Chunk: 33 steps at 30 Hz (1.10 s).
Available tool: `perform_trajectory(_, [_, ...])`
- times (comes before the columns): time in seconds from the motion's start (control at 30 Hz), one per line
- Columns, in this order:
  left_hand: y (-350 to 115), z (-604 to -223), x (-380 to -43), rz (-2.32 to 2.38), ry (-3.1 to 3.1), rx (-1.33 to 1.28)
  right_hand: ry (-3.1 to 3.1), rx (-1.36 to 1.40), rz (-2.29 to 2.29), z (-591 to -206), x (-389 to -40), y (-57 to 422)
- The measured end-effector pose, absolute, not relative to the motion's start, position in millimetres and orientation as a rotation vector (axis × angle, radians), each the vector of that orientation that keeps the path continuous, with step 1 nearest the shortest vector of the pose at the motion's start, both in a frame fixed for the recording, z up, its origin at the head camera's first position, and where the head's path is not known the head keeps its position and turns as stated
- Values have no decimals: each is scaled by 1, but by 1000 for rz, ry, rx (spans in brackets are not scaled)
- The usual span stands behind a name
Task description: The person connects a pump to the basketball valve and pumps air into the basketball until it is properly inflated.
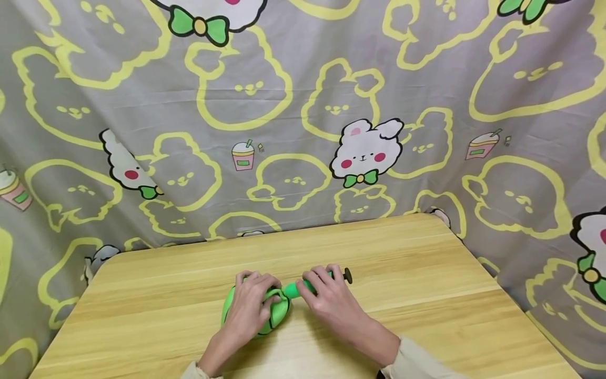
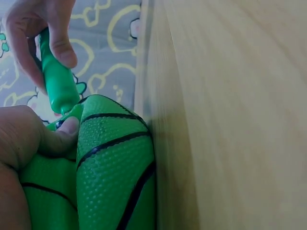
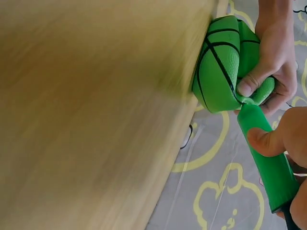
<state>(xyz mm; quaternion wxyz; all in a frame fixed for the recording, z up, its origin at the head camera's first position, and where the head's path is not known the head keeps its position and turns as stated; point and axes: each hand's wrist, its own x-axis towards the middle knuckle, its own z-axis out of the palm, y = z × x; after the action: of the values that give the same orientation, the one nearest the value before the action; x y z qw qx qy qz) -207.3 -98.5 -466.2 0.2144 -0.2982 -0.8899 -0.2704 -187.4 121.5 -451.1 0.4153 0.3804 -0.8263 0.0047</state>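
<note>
Green ball (image 3: 221,72) sits partly hidden in left hand's (image 1: 251,302) grip, pump (image 3: 268,170) in right hand's (image 1: 326,293).

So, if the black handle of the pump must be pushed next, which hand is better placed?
Probably the right hand: it grips the green pump, near its black handle, while the left hand holds the green ball at the opposite end.

Wearing pale cream, with the left hand (image 1: 250,304) and the right hand (image 1: 326,295) showing bare.
In the head view, the left sleeve (image 1: 200,371) is showing narrowly at seven o'clock; the right sleeve (image 1: 421,363) is showing more cloth at five, a small black patch (image 1: 380,375) peeking out at its eight o'clock edge.
</note>
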Motion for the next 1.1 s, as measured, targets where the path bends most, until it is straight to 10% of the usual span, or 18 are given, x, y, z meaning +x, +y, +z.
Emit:
perform_trajectory(0.83, [-118,-439,-217,-554,-2487,-889,-2333,934,-138,-441,-168,110])
perform_trajectory(1.1, [-136,-427,-229,-448,-2415,-896,-2430,949,497,-438,-165,135])
